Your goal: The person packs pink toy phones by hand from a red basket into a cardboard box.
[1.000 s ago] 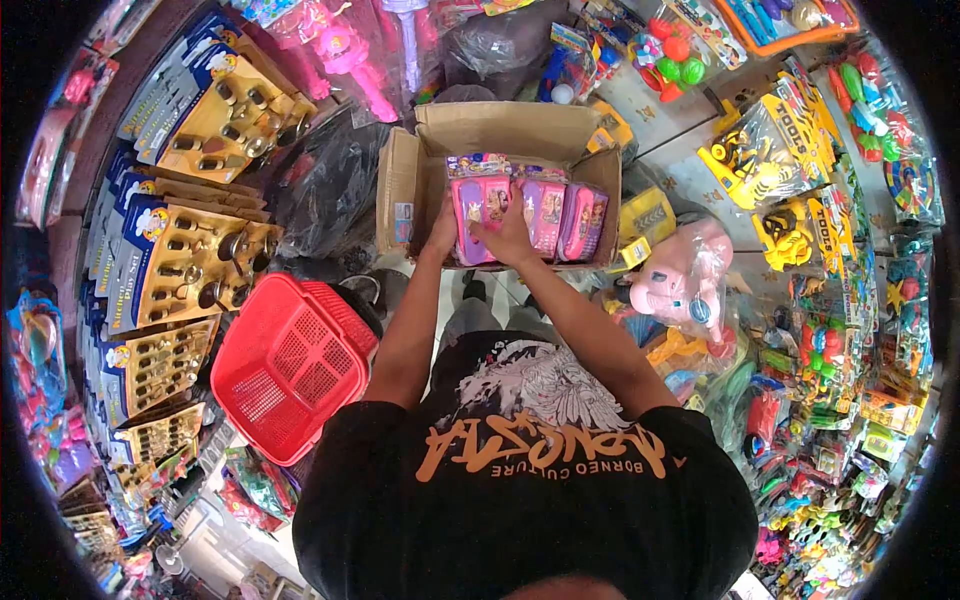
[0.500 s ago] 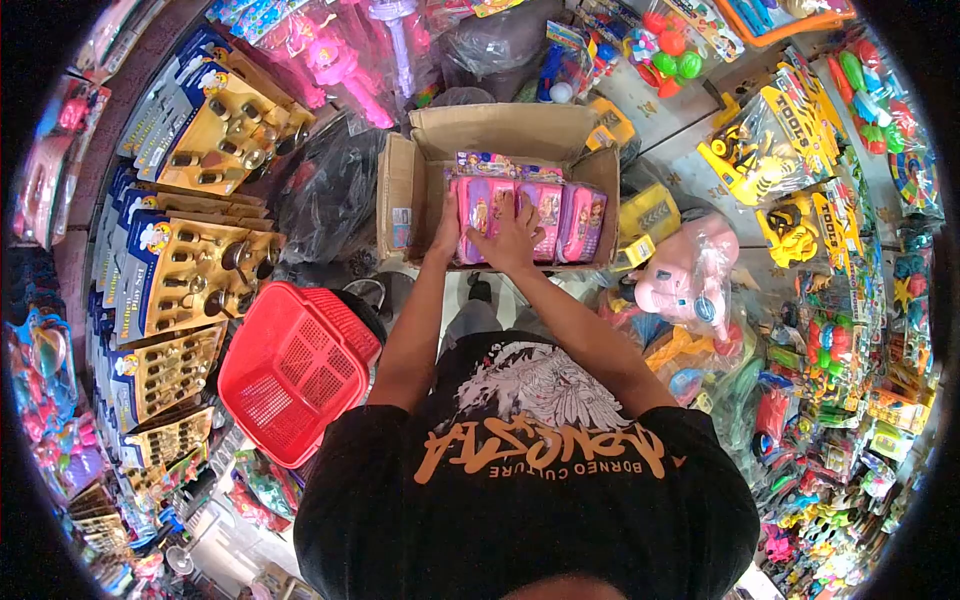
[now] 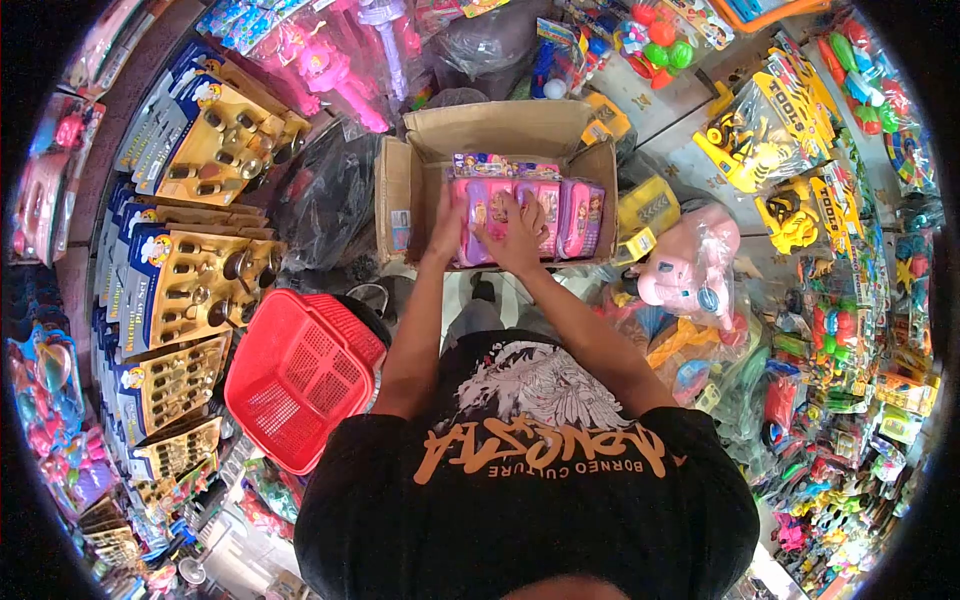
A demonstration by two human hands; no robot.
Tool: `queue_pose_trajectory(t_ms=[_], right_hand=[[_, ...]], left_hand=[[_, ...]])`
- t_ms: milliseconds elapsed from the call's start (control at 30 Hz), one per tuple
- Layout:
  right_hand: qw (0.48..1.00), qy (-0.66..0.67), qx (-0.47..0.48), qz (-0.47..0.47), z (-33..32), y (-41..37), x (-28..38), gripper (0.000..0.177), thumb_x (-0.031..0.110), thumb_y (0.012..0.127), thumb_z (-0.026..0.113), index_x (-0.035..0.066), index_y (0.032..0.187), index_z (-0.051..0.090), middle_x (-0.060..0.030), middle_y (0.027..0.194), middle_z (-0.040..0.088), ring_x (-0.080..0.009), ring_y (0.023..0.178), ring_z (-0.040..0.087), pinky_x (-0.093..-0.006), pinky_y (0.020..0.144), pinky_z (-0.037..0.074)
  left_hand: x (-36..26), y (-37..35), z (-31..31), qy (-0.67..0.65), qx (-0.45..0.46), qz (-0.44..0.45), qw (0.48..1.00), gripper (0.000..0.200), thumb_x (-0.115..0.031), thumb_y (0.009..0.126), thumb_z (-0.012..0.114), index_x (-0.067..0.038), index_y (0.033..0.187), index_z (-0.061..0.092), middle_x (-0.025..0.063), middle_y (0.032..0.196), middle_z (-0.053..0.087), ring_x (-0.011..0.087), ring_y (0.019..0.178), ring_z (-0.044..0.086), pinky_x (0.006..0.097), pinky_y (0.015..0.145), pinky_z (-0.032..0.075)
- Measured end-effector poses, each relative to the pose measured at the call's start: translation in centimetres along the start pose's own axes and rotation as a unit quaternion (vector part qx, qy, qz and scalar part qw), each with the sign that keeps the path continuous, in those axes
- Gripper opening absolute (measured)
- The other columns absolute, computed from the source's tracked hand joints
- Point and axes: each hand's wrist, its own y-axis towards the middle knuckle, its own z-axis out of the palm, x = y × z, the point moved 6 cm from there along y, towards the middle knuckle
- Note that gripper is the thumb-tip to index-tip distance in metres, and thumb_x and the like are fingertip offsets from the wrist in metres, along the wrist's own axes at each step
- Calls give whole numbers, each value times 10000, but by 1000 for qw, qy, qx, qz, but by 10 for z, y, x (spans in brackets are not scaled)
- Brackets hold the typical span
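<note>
Several pink and purple packs with cartoon pictures, perhaps pencil cases, stand in a brown cardboard box (image 3: pixel 490 122). My left hand (image 3: pixel 447 230) is inside the box's left side, its fingers stretched along the edge of the leftmost pink pack (image 3: pixel 488 200). Across the front of the packs lies my right hand (image 3: pixel 515 238), thumb apart and fingers spread, touching the leftmost pack and its neighbour. Another pink pack (image 3: pixel 580 220) stands to the right of that hand. Behind these, the colourful top of a further pack (image 3: pixel 500 166) shows.
A red plastic basket (image 3: pixel 300 380) stands at my left. Kitchen play sets (image 3: pixel 200 275) on cards line the left side. Right of the box are a yellow toy (image 3: pixel 645 212) and a wrapped pink toy (image 3: pixel 690 265). Tool sets (image 3: pixel 770 130) and small bagged toys fill the right.
The view has shifted slightly. My right hand's fingers have moved a little over the packs; both hands stay at the same packs in the box.
</note>
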Motion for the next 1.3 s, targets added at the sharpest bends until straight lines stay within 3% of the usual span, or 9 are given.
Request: queue_pose_trajectory(t_ms=[167, 300, 467, 600, 667, 767, 867, 967, 1300], right_hand=[[1000, -11, -11, -14, 9, -2, -12, 768, 504, 723, 677, 168, 1350, 385, -234, 1414, 208, -431, 1301, 159, -611, 988, 198], [999, -30, -33, -25, 13, -5, -16, 755, 549, 723, 637, 189, 1344, 402, -210, 1408, 236, -406, 1296, 191, -629, 953, 209], [999, -50, 10, 0, 7, -9, -16, 691, 539, 765, 594, 255, 1358, 384, -192, 1430, 216, -393, 1324, 160, -645, 964, 188], [998, -49, 28, 16, 13, -8, -20, 715, 542, 766, 592, 245, 1374, 361, -191, 1440, 201, -394, 1332, 141, -651, 972, 176], [999, -10, -23, -43, 17, -6, -24, 728, 549, 768, 589, 229, 1378, 351, -196, 1442, 198, -396, 1337, 133, -652, 981, 164], [1000, -21, 1, 3, 6, -9, -14, 732, 554, 773, 584, 216, 1378, 349, -204, 1440, 198, -403, 1331, 139, -647, 978, 168], [999, -2, -22, -32, 5, -13, -8, 669, 465, 800, 602, 179, 1361, 379, -236, 1420, 215, -420, 1313, 164, -643, 970, 194], [999, -1, -16, -41, 6, -17, -4, 634, 463, 808, 592, 206, 1353, 394, -221, 1423, 225, -408, 1316, 175, -636, 969, 196], [999, -29, -9, -28, 10, -16, -7, 585, 440, 826, 587, 218, 1341, 419, -219, 1410, 262, -398, 1325, 177, -617, 987, 198]], left_hand=[[12, -1, 8, 106, -47, 42, 992, 667, -444, 925, 404, -85, 1443, 188, 229, 1440, 262, 361, 1336, 251, 377, 1090, 206], [18, 1, 5, 127, -61, 41, 989, 657, -444, 924, 408, -80, 1435, 214, 223, 1427, 294, 355, 1328, 272, 378, 1084, 223], [16, -2, 3, 168, -80, 54, 981, 632, -446, 915, 433, -107, 1422, 268, 209, 1399, 352, 342, 1291, 350, 365, 1060, 276], [1, -9, 1, 187, -78, 11, 979, 637, -446, 907, 454, -124, 1424, 268, 206, 1407, 343, 343, 1290, 353, 362, 1056, 283], [-1, -4, 1, 122, -43, 23, 991, 671, -448, 901, 474, -93, 1426, 253, 198, 1419, 331, 319, 1308, 334, 349, 1066, 268], [2, -2, -7, 66, -42, 45, 996, 711, -435, 895, 503, -51, 1426, 226, 188, 1427, 321, 290, 1318, 321, 339, 1077, 247], [7, -8, -10, 88, -5, 132, 987, 715, -390, 901, 517, -21, 1425, 200, 179, 1442, 299, 267, 1330, 296, 331, 1087, 226], [-6, -27, 0, 87, 58, 131, 986, 686, -340, 907, 517, -28, 1427, 196, 185, 1451, 274, 280, 1346, 264, 335, 1093, 212], [4, -23, -5, 168, 4, 136, 976, 656, -332, 913, 503, -33, 1422, 218, 208, 1437, 284, 312, 1347, 256, 344, 1092, 213]])
